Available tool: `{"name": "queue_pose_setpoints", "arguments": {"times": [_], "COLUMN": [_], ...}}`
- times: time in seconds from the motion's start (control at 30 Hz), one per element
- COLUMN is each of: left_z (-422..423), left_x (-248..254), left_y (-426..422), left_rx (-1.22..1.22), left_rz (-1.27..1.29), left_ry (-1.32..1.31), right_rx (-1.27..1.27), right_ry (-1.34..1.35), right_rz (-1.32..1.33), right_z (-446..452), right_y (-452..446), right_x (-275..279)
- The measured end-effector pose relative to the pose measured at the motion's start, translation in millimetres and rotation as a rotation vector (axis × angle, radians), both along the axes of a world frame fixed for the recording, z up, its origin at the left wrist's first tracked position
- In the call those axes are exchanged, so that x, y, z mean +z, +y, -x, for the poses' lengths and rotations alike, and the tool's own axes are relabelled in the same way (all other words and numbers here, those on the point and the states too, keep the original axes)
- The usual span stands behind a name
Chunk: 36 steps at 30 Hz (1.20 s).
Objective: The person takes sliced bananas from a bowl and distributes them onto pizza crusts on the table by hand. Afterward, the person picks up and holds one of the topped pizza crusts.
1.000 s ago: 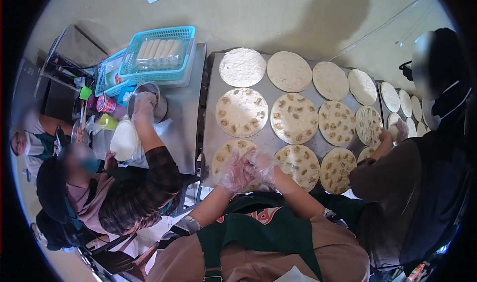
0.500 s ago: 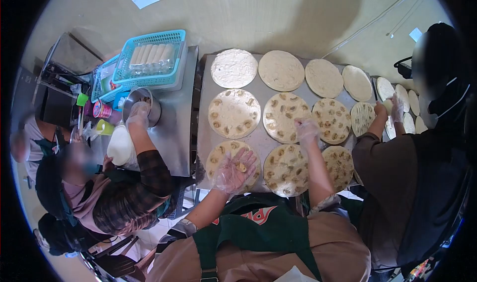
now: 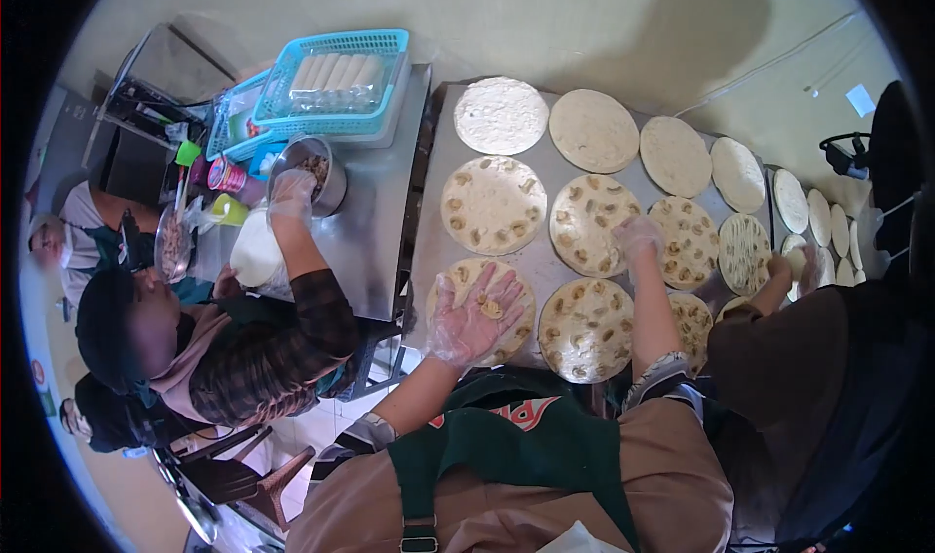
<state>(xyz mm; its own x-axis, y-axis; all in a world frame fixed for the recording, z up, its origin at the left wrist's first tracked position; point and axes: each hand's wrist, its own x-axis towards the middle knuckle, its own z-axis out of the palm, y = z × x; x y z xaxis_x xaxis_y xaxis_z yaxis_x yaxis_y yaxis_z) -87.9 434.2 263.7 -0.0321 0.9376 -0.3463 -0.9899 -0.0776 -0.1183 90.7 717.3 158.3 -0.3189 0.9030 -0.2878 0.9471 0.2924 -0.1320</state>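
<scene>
My left hand (image 3: 466, 321), in a clear plastic glove, is palm up with its fingers spread. A few pale brown slices that look like mushroom (image 3: 489, 307) lie on its palm, above a topped round flat dough base (image 3: 518, 347). My right hand (image 3: 640, 238), also gloved, has its fingers drawn together between the middle dough base (image 3: 587, 224) and the topped base to its right (image 3: 685, 241). Whatever its fingertips hold is hidden. Below it lies another base (image 3: 585, 331) with slices spread over it.
Several plain bases (image 3: 594, 130) lie along the back of the metal table (image 3: 433, 188). At left, a co-worker's gloved hand (image 3: 292, 198) reaches into a steel pot (image 3: 331, 185), near a turquoise basket (image 3: 394, 71). Another co-worker's hand (image 3: 777, 273) is over bases at right.
The view has shifted, so the table sits further right. My left hand's fingers are spread wider, with the slices still on the palm. My right hand remains over the middle bases.
</scene>
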Motion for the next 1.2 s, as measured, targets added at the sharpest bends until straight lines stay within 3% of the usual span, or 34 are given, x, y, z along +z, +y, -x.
{"name": "queue_pose_setpoints", "arguments": {"times": [0.03,0.1,0.13,0.2,0.33,0.43,0.5,0.53,0.6,0.77,0.83,0.93,1.0,1.03,1.1,1.17,1.2], "left_z": [0,2,2,2,4,3,4,4,5,7,6,3,3,2,-2,-7,-9], "left_x": [2,0,-2,-10,-10,-9,-11,-12,-17,-30,-30,-29,-30,-31,-26,-25,-28], "left_y": [1,2,2,3,4,4,2,1,-3,-2,-3,-1,0,1,7,11,11], "left_rx": [0.015,0.011,0.0,-0.014,-0.054,-0.056,-0.068,-0.072,-0.069,-0.058,-0.076,-0.102,-0.106,-0.115,-0.131,-0.149,-0.168], "left_rz": [-0.041,-0.052,-0.066,-0.038,0.024,0.079,0.075,0.076,0.08,0.241,0.356,0.461,0.481,0.5,0.53,0.559,0.528], "left_ry": [-0.037,-0.011,0.014,0.113,0.232,0.25,0.3,0.351,0.337,0.28,0.328,0.456,0.456,0.457,0.505,0.554,0.606], "right_rx": [0.006,-0.17,-0.169,-0.246,-0.339,-0.31,-0.032,-0.036,-0.004,0.108,0.166,0.055,0.175,0.176,0.134,0.384,0.458], "right_ry": [0.001,0.428,0.426,1.076,1.069,0.942,0.525,0.525,0.26,0.122,0.101,0.066,-0.017,-0.018,0.449,0.766,0.803], "right_rz": [0.002,0.048,0.048,0.519,0.551,0.389,0.077,0.075,-0.027,-0.146,-0.193,-0.162,-0.18,-0.18,0.153,0.314,0.3], "right_z": [-4,-16,-22,-33,-24,-27,-29,-24,-7,13,16,21,17,22,41,46,49], "right_y": [2,0,1,1,-21,-29,-31,-35,-48,-62,-68,-75,-76,-84,-115,-138,-151], "right_x": [-2,-11,-21,-42,-12,-6,-6,1,24,14,10,13,1,16,76,97,96]}}
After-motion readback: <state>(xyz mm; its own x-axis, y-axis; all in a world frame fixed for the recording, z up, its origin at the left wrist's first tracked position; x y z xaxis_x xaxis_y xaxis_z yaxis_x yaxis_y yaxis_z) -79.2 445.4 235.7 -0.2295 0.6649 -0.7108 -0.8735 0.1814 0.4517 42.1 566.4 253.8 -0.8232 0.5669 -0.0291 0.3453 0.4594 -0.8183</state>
